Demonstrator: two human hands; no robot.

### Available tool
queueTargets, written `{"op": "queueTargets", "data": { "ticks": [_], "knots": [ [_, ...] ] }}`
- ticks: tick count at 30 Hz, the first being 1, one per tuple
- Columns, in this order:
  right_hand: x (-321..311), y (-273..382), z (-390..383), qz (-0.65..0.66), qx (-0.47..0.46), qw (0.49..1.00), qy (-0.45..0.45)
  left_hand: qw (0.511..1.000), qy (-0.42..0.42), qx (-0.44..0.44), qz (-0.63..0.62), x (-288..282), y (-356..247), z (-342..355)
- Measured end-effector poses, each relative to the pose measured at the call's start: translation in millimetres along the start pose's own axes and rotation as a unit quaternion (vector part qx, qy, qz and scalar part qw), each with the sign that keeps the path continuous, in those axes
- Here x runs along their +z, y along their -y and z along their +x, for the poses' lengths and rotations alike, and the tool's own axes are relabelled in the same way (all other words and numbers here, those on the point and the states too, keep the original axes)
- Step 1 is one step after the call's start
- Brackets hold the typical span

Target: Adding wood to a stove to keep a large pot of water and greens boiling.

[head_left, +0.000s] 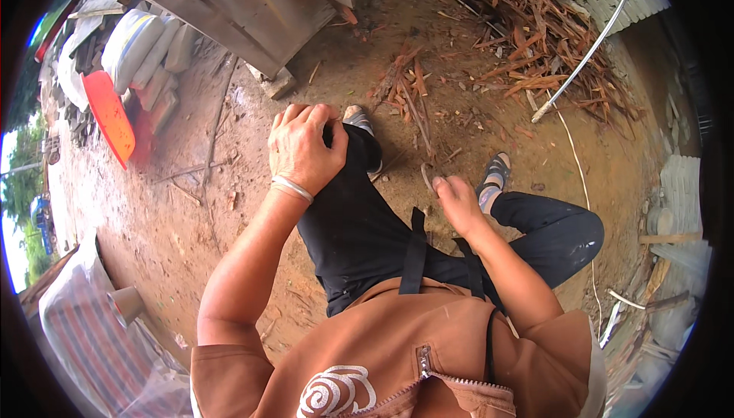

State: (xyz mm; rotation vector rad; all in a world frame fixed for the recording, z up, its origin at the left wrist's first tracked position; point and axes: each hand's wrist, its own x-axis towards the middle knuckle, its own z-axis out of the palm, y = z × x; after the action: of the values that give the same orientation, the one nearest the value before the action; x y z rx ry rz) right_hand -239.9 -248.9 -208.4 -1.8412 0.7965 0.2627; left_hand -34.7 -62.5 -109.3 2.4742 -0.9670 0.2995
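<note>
My left hand [304,150], with a pale bangle [292,188] at its wrist, is held above my bent left knee. Its fingers curl inward, and a dark gap shows between thumb and fingers; whatever they hold, if anything, is hidden. Between my knees, my right hand [459,204] is closed on a thin, curved, grey-brown strip [427,175] that sticks out past the thumb. Just beyond that strip lies a small heap of reddish-brown wood splinters [409,89] on the dirt ground.
A large pile of split wood strips [550,43] lies at the far right, with a pale pole [589,55] over it. A wooden cabinet [237,5] stands far left on a block [273,81]. Sacks [141,43], an orange-red plastic piece [108,116] and a striped sheet [99,326] are at left.
</note>
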Motion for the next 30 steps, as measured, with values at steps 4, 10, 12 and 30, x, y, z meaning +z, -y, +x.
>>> {"op": "queueTargets", "data": {
  "ticks": [4,10,12,30],
  "knots": [
    [9,0,0,0.044,-0.066,0.997,0.009,1.000,-0.007,-0.010,0.005,-3,0,0],
    [41,30,91,0.479,0.114,0.858,0.142,1.000,-0.003,0.004,-0.004,2,-4,0],
    [44,27,102,0.525,0.138,0.825,0.157,1.000,0.012,-0.001,0.004,-1,-4,1],
    [-59,-29,10,0.085,-0.063,0.991,0.082,1.000,0.009,-0.002,0.016,-1,-2,1]
  ]
}}
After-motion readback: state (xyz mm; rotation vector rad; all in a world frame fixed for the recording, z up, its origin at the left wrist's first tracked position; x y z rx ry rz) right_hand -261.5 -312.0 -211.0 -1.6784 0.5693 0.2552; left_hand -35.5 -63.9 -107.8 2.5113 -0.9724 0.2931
